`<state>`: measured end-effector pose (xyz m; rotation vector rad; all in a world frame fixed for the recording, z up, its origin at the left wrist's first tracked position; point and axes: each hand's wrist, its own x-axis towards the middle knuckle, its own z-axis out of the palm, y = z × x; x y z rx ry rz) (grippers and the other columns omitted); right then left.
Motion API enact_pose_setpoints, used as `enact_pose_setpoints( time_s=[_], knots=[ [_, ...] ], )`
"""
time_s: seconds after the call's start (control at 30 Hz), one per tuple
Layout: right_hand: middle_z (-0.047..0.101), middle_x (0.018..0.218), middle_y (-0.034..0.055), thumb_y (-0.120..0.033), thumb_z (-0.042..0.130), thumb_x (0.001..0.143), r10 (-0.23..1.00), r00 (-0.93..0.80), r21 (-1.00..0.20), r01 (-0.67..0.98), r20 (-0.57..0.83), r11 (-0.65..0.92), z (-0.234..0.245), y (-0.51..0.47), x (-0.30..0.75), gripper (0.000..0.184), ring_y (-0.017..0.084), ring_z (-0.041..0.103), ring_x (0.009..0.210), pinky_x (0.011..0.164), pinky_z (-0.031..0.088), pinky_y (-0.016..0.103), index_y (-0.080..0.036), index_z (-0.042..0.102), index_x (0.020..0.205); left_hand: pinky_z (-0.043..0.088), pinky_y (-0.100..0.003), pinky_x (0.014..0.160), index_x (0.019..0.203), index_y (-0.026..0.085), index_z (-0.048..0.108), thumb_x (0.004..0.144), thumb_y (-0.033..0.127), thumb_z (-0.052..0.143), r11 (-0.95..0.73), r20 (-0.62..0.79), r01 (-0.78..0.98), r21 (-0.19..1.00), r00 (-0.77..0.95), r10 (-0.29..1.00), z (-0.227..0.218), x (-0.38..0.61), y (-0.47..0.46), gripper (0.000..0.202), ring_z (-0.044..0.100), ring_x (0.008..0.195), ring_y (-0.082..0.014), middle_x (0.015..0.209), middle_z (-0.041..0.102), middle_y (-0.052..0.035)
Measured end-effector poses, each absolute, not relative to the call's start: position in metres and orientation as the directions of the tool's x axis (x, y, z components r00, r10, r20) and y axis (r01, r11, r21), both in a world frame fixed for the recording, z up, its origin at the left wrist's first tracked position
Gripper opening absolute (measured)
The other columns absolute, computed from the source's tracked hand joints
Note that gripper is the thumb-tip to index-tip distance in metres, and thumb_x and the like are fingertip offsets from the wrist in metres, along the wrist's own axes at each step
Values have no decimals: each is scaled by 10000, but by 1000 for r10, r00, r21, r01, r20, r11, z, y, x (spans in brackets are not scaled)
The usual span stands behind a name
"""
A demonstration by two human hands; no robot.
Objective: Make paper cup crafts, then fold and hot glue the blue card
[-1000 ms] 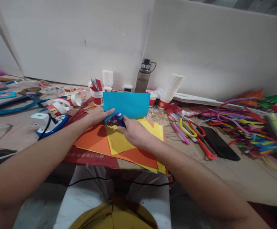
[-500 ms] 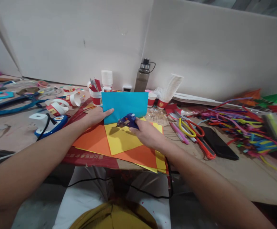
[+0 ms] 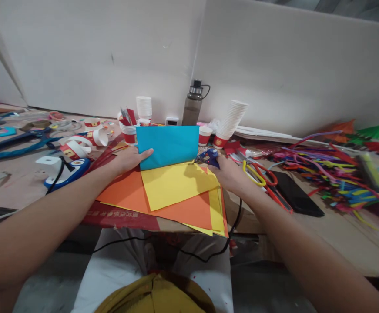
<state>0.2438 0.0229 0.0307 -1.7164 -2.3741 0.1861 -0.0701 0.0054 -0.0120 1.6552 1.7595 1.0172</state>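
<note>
My left hand (image 3: 129, 157) grips the left edge of a blue sheet of paper (image 3: 168, 145), thumb in front and fingers behind. The sheet stands nearly upright, its lower edge along a yellow sheet (image 3: 172, 187). In my right hand (image 3: 226, 171) is a small dark blue glue gun (image 3: 209, 156), its nozzle pointing left at the lower right corner of the blue sheet. Whether the nozzle touches the paper I cannot tell. A black cord hangs from below that hand. Orange sheets (image 3: 124, 191) and more yellow ones lie under the top yellow sheet.
Behind the paper stand a water bottle (image 3: 192, 104), paper cups (image 3: 231, 121) and a cup of pencils (image 3: 129, 130). To the right lie scissors (image 3: 255, 174), a cutter (image 3: 279, 199), a black phone (image 3: 295, 195) and pipe cleaners (image 3: 333, 174). A blue-and-white device (image 3: 75, 171) sits left.
My right hand has moved the glue gun rightward along the lower edge of the blue sheet, from its middle to its right corner. My left hand keeps its grip on the sheet.
</note>
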Motion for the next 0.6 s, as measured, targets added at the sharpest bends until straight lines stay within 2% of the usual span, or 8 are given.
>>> enact_pose_setpoints(
  time_s=[0.17,0.37,0.6],
  knots=[
    [639,1050,197,-442,410,872,945,-301,-191,927,129,322,28,27,236,396,305,609,933,686,427,311,-133,539,1082,477,-409,860,1097,178,653,732,607,541,-1,121,605,796,-158,980,-8,-67,2,573,625,986,-307,1075,678,-128],
    [630,1072,190,-461,409,877,942,-317,-211,918,112,334,31,22,239,424,290,598,959,719,425,305,-126,539,1102,472,-413,870,1079,180,657,731,598,543,-17,122,584,811,-140,983,-5,-65,0,556,623,998,-302,1116,662,-133],
    [644,1049,134,-356,463,871,911,-403,-263,873,84,410,40,4,228,291,247,586,953,741,410,289,-158,566,1058,470,-410,871,1031,181,675,652,607,617,-12,112,509,861,-165,980,-3,-63,0,573,612,1017,-316,1089,676,-123]
  ],
)
